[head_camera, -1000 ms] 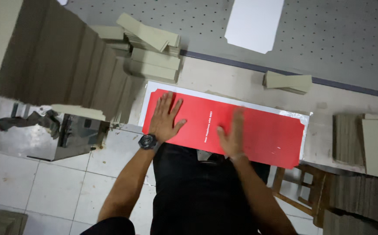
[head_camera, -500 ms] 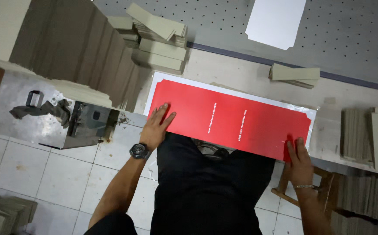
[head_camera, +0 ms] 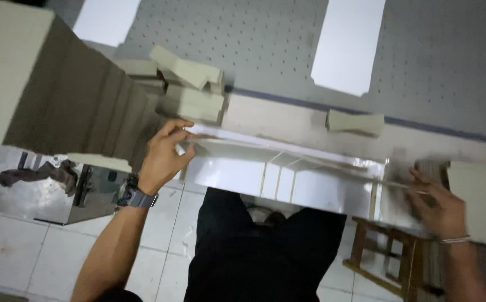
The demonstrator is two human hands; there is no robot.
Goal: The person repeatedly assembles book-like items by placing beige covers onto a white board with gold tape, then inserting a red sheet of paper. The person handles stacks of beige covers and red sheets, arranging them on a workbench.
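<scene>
Grey perforated tabletop (head_camera: pixel 433 67) stretches beyond the grips, with white sheets and small cardboard blocks (head_camera: pixel 190 84) on it. Left hand (head_camera: pixel 162 156) is clamped on the near left corner of a large flat board (head_camera: pixel 287 173), thumb over its edge; right hand (head_camera: pixel 435 204) looks clamped on the opposite end, though blur hides the fingers. Between the two grips the board tilts up, pale underside towards the person. To turn it cleanly, both ends should rise evenly so it does not bend or twist

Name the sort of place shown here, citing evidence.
Probably a bookbinding or box-making workshop: stacks of grey board pieces, a perforated work table, and a large sheet held by both hands.
</scene>
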